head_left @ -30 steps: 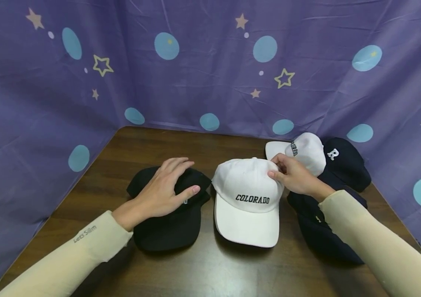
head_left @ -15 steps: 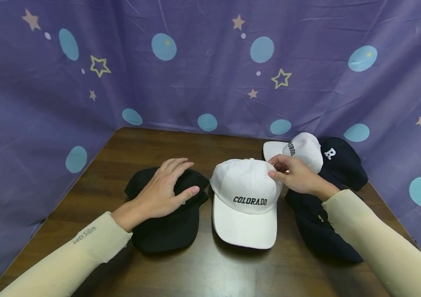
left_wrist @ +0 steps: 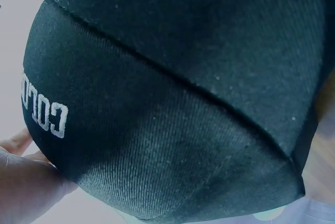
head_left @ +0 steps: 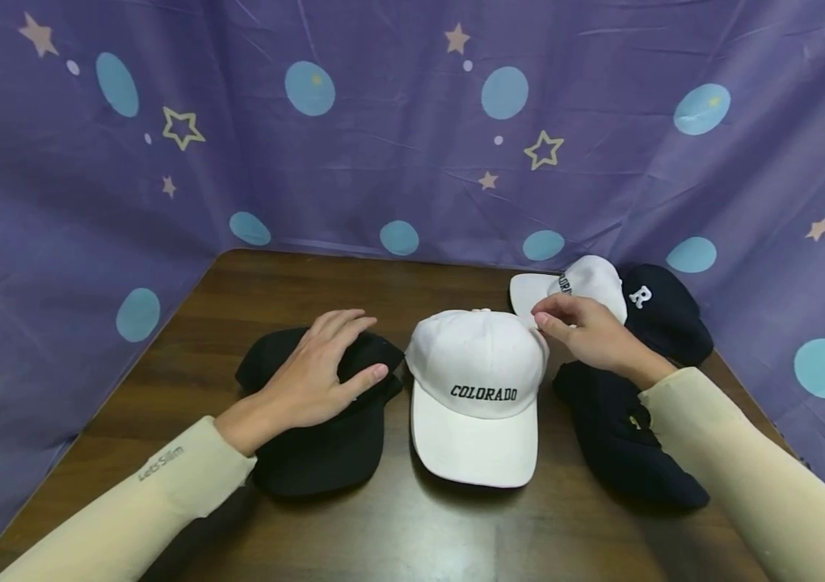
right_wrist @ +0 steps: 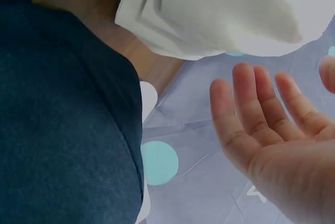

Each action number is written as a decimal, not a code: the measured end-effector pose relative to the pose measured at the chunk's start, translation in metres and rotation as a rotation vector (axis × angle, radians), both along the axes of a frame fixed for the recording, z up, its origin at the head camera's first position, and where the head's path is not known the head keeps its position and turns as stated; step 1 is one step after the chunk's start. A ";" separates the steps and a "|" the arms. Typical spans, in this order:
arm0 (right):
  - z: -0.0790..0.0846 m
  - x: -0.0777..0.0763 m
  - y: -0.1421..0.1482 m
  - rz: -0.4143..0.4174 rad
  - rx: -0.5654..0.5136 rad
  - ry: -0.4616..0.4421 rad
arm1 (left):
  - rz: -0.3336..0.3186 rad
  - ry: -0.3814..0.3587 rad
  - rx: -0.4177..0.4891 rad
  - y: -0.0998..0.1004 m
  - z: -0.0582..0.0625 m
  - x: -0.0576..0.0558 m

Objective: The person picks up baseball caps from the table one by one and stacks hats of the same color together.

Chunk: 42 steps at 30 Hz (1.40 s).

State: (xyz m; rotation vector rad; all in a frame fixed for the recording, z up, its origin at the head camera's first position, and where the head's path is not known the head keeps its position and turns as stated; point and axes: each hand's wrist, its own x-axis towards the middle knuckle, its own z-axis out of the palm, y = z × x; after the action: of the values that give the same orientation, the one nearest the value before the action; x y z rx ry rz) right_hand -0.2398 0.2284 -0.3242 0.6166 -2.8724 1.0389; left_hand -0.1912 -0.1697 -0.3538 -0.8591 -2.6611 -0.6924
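Note:
A white cap [head_left: 481, 364] lettered COLORADO stands mid-table with its brim towards me; layered white edges show in the right wrist view. To its left lies a black cap [head_left: 325, 461], and my left hand [head_left: 317, 376] rests over its crown with fingers extended. White letters on this cap appear in the left wrist view, partly cut off by the frame. My right hand [head_left: 587, 331] is by the white cap's rear right side. In the right wrist view its fingers [right_wrist: 243, 98] are loosely bent, apart from the white cap and holding nothing.
A navy cap [head_left: 626, 453] lies on the right, partly behind my right sleeve. At the back right stand another white cap [head_left: 590, 283] and a dark cap [head_left: 674, 315] marked R. A purple star-patterned cloth [head_left: 397, 162] hangs behind the wooden table [head_left: 310, 275].
The head view has turned slightly right, so things sit further left in it. My right thumb and fingers have come away from the white cap's edge. The left hand stays on the black cap.

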 end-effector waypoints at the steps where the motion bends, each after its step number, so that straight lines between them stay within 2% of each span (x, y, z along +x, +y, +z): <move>1: 0.001 0.000 0.001 -0.015 -0.007 -0.003 | 0.000 0.003 0.000 0.000 0.000 0.000; 5: 0.007 -0.002 0.007 -0.088 0.003 0.002 | -0.002 0.011 -0.002 0.000 0.001 -0.001; 11: 0.017 -0.013 0.028 -0.225 0.151 0.047 | 0.000 0.007 -0.005 0.001 0.003 0.000; 21: 0.020 -0.034 0.059 -0.381 0.235 -0.044 | -0.055 0.004 0.006 0.025 0.009 0.000; 31: 0.011 -0.052 0.083 -0.481 0.289 -0.155 | -0.096 0.010 0.023 0.049 0.016 0.000; 37: 0.009 -0.058 0.088 -0.481 0.322 -0.231 | -0.108 0.050 0.056 0.060 0.019 -0.005; 42: 0.002 -0.062 0.092 -0.500 0.348 -0.276 | -0.109 0.064 0.064 0.064 0.018 -0.007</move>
State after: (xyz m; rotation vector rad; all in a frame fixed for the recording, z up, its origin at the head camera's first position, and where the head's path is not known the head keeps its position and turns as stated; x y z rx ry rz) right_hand -0.3021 0.3201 -0.3222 -0.2697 -3.2055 0.5934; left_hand -0.1978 -0.1061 -0.3361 -0.9980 -2.5367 -0.7583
